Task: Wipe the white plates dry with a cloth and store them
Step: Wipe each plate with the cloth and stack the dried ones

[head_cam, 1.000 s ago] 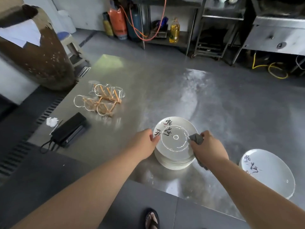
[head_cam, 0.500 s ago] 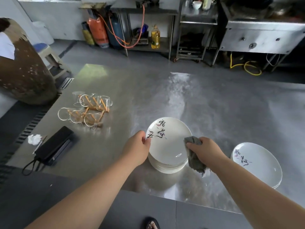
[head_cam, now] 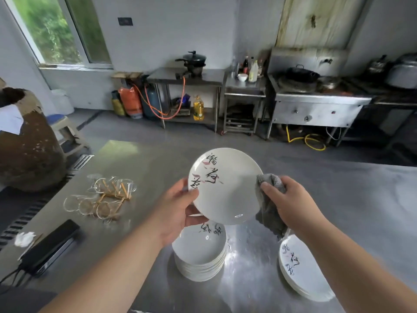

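White plate [head_cam: 228, 190] held in left grip [head_cam: 178, 213], cloth [head_cam: 267, 211] in right grip [head_cam: 291, 199], above stack [head_cam: 200, 251].

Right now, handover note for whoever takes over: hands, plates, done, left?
Left hand grips the raised plate by its left rim.
Right hand holds the grey cloth against its right rim.
Stack of white plates sits on the steel table below; second pile lies at the right.
Done: one plate in hand, cloth on it.
Left: wipe it, store it, then the rest. I cannot tell which pile is dry.
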The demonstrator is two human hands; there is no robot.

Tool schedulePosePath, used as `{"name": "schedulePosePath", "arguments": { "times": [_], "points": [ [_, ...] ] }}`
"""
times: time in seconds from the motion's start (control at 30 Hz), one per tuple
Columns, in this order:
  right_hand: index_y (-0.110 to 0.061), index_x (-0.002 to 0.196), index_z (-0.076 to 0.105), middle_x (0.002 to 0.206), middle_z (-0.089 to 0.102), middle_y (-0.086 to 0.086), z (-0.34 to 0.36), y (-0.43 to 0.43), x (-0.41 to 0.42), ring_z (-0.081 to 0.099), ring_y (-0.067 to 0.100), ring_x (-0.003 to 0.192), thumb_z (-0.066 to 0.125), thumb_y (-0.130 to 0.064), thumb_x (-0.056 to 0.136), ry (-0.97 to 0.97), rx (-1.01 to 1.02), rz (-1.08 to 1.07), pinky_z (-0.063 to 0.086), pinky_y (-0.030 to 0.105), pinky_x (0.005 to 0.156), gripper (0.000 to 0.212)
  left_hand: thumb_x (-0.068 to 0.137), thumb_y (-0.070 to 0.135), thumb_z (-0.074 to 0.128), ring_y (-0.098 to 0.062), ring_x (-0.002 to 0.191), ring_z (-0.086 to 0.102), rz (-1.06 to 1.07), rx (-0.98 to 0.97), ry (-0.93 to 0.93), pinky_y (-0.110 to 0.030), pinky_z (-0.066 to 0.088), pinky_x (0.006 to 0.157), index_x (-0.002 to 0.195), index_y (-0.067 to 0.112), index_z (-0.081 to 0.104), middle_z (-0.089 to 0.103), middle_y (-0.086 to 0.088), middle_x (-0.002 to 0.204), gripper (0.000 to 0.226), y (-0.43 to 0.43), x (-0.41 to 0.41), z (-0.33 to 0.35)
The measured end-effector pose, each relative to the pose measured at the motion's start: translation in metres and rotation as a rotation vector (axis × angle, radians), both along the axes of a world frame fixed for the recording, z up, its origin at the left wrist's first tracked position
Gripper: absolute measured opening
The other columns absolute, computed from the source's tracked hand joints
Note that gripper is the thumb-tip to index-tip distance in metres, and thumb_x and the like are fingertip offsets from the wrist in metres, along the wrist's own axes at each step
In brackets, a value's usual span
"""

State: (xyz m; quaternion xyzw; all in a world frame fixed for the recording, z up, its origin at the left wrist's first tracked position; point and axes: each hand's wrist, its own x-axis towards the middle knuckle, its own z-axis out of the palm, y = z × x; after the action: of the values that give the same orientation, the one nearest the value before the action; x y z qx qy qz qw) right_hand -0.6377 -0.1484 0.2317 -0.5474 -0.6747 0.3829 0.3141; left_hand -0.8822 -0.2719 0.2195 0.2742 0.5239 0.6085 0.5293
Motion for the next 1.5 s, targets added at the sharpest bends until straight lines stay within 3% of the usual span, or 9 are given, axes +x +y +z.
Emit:
{"name": "schedulePosePath", "arguments": {
  "times": [0.2, 0.33, 0.43, 0.53, 0.7, 0.87, 1.03, 1.23, 1.5],
  "points": [
    [-0.039, 0.105, 0.062, 0.084, 0.075, -0.011, 0.069, -0.002, 0.064, 0.073, 0.014, 0.078, 0.060, -0.045, 0.097, 0.207, 0.029, -0.113, 0.062, 0.043, 0.077, 0.010, 0.099, 0.003, 0.058, -0.045, 0.094, 0.075, 0.007, 0.130, -0.084, -0.052, 0.065, 0.071, 0.135, 0.021, 0.054, 0.075, -0.018, 0.120, 0.040, 0.012, 0.051, 0.043],
    [-0.051, 0.106, 0.055, 0.079, 0.075, -0.014, 0.109, -0.016, 0.088, 0.071, 0.010, 0.066, 0.048, -0.054, 0.088, 0.236, 0.253, -0.096, 0.055, 0.025, 0.054, 0.019, 0.085, 0.006, 0.061, -0.039, 0.082, 0.076, 0.014, 0.193, -0.064, -0.044, 0.064, 0.064, 0.135, 0.024, 0.052, 0.076, -0.020, 0.117, 0.054, 0.022, 0.087, 0.059],
    [-0.045, 0.129, 0.055, 0.114, 0.071, -0.010, 0.112, -0.020, 0.084, 0.068, 0.018, 0.101, 0.051, -0.037, 0.098, 0.067, 0.503, 0.025, 0.057, 0.036, 0.089, 0.032, 0.099, -0.005, 0.054, -0.029, 0.067, 0.072, -0.007, 0.198, -0.065, -0.040, 0.062, 0.058, 0.137, 0.020, 0.050, 0.076, -0.018, 0.105, 0.046, 0.030, 0.117, 0.065],
    [-0.019, 0.156, 0.044, 0.164, 0.037, 0.006, 0.086, -0.023, 0.077, 0.028, 0.027, 0.153, 0.048, -0.035, 0.105, -0.405, 0.670, 0.194, 0.015, 0.030, 0.127, 0.053, 0.090, 0.000, 0.060, -0.030, 0.075, 0.074, -0.037, 0.231, -0.113, -0.041, 0.062, 0.060, 0.137, 0.023, 0.056, 0.076, -0.016, 0.111, 0.052, 0.035, 0.144, 0.071],
    [-0.024, 0.166, -0.012, 0.173, -0.021, 0.001, 0.061, -0.024, 0.089, -0.030, 0.022, 0.156, -0.019, -0.082, 0.084, -0.764, 0.573, 0.235, -0.025, 0.041, 0.124, 0.101, 0.083, 0.008, 0.057, -0.035, 0.098, 0.076, -0.097, 0.229, -0.154, -0.045, 0.063, 0.072, 0.125, 0.028, 0.071, 0.073, -0.020, 0.127, 0.049, 0.035, 0.166, 0.069],
    [-0.026, 0.164, -0.019, 0.170, -0.031, 0.005, 0.076, -0.010, 0.099, -0.037, 0.024, 0.153, -0.017, -0.084, 0.079, -0.796, 0.569, 0.309, -0.019, 0.043, 0.127, 0.103, 0.084, 0.007, 0.059, -0.034, 0.100, 0.074, -0.173, 0.185, -0.153, -0.057, 0.062, 0.084, 0.125, 0.023, 0.073, 0.073, -0.018, 0.127, 0.046, 0.032, 0.180, 0.058],
    [-0.033, 0.166, -0.010, 0.172, -0.026, -0.003, 0.081, -0.020, 0.093, -0.031, 0.020, 0.156, 0.002, -0.086, 0.089, -0.742, 0.654, 0.589, -0.008, 0.043, 0.129, 0.094, 0.076, 0.004, 0.067, -0.017, 0.062, 0.064, -0.142, 0.205, -0.123, -0.036, 0.058, 0.061, 0.123, 0.017, 0.073, 0.068, -0.010, 0.080, 0.049, 0.035, 0.179, 0.065],
    [-0.020, 0.166, 0.002, 0.173, -0.014, 0.000, 0.073, -0.034, 0.108, -0.024, 0.024, 0.158, -0.007, -0.091, 0.083, -0.838, 0.664, 0.487, -0.004, 0.047, 0.131, 0.109, 0.082, 0.006, 0.060, -0.030, 0.086, 0.076, -0.144, 0.212, -0.135, -0.041, 0.063, 0.063, 0.124, 0.020, 0.074, 0.074, -0.020, 0.122, 0.047, 0.032, 0.165, 0.067],
    [-0.022, 0.166, -0.010, 0.171, -0.027, 0.003, 0.089, -0.022, 0.095, -0.029, 0.021, 0.157, 0.009, -0.082, 0.091, -0.672, 0.685, 0.584, -0.003, 0.048, 0.130, 0.098, 0.081, 0.005, 0.063, -0.019, 0.072, 0.067, -0.207, 0.234, -0.033, -0.039, 0.060, 0.064, 0.133, 0.025, 0.069, 0.074, -0.013, 0.106, 0.056, 0.030, 0.169, 0.074]
  ]
}}
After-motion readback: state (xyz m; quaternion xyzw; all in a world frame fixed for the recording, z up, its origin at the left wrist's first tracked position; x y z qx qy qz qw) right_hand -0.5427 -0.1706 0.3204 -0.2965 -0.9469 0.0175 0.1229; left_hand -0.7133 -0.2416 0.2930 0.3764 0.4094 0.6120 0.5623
